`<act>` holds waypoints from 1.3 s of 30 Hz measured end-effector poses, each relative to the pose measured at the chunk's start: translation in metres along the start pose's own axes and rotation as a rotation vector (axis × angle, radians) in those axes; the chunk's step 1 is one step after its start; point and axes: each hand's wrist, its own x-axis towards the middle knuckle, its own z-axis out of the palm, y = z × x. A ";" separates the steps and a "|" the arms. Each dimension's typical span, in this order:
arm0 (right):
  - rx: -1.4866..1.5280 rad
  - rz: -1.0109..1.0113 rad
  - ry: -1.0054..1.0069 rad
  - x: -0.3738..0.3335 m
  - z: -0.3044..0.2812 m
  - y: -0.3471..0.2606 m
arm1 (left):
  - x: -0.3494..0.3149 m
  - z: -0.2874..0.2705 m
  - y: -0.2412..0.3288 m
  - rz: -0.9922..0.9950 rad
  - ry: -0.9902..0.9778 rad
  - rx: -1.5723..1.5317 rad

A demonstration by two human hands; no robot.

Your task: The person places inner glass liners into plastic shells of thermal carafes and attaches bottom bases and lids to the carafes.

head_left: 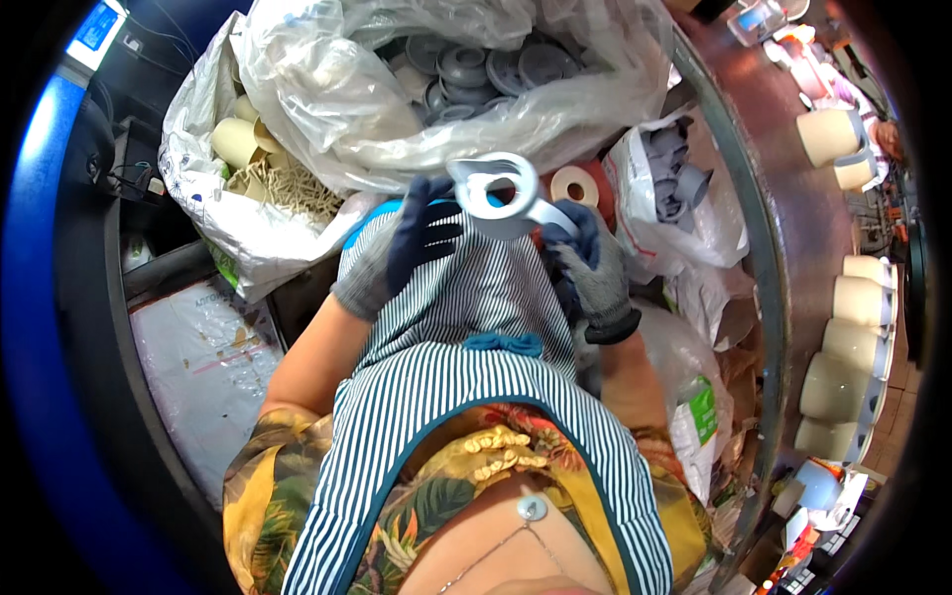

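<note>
Wears, at six o'clock, a round pendant (533, 508), a flowered top (258, 506) and a striped apron (456, 367) with teal trim. Wears grey-and-navy gloves (359, 290) on both hands. Between two and three o'clock, has the right hand (590, 260) clamped on the handle of a light grey ring-shaped part (511, 226); holds that part up just past twelve, near the middle of the view. Holds the left hand (409, 238) between ten and eleven with fingers apart, close beside the part; cannot tell if touching it.

Has a cream ring (588, 188) against something red between one and two. Shows a clear bag of curved grey pieces (666, 164) at two, and at four a bright green label (702, 409) on plastic, with marks too small to read. Has a large clear bag (317, 99) of round grey parts (461, 67) at twelve. At ten, shows a white sack (193, 164), lightly printed, holding cream cups (236, 144) and tangled beige strands (297, 188). Between eight and nine, has a white wrapped package (198, 367) with dark capital lettering.

Farther off, towards three, shows a reddish-brown worktop (808, 223) with a row of cream tubs (848, 342). At ten, by the rim, has a lit blue screen (96, 28) with unreadable characters.
</note>
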 end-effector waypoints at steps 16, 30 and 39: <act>-0.485 0.086 0.525 0.077 -0.009 0.182 | -0.091 -0.208 -0.054 0.781 1.009 -0.541; -0.712 -0.769 0.026 0.041 0.118 0.080 | -0.095 -0.348 -0.090 0.894 1.226 -0.791; -0.628 -0.661 0.015 0.046 0.126 0.080 | -0.110 -0.363 -0.102 0.838 1.307 -0.761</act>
